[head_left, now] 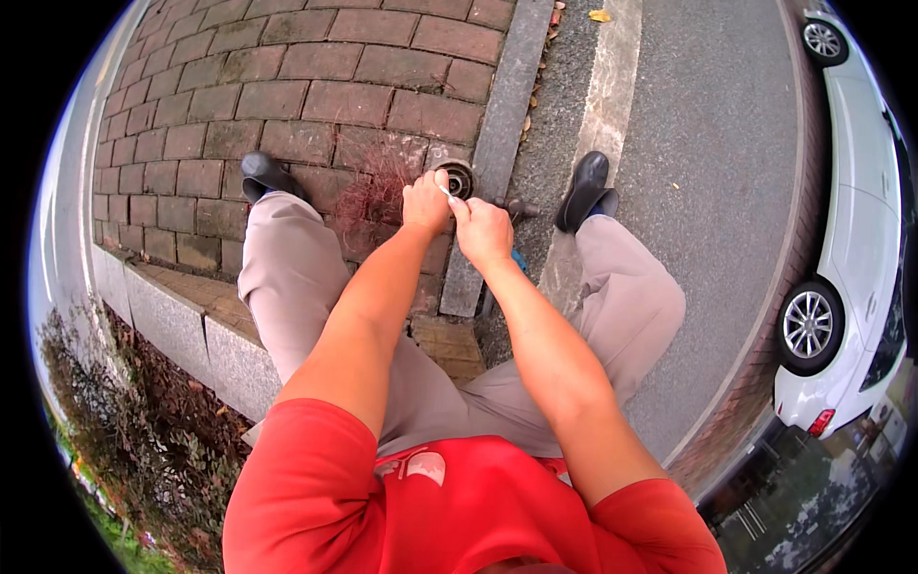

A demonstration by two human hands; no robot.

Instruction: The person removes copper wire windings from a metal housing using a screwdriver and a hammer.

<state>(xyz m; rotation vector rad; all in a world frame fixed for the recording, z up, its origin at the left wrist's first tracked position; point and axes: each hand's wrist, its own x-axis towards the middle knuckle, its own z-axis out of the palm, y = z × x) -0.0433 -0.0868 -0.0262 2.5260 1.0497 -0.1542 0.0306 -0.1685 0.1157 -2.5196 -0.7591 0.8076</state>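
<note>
My left hand (427, 202) and my right hand (484, 230) meet in front of me, fingers closed. Between their fingertips a thin white strip (445, 191) shows, too small to name more exactly. Just beyond them, at the edge of the paving, is a round metal pipe fitting (459, 176) with a dark ringed opening, partly covered by my fingers. A dark metal stub (521, 209) juts out to the right of my right hand. Beside my left hand lies a tangle of reddish wiry fibres (376, 194). A bit of something blue (518, 260) peeks out by my right wrist.
Red-brown paving bricks (335, 67) spread ahead and left, bordered by a grey kerb (507, 105). My left shoe (271, 176) stands on the bricks, my right shoe (584, 191) on the road (712, 143). A white car (856, 210) is at right; shrubs (134, 440) grow lower left.
</note>
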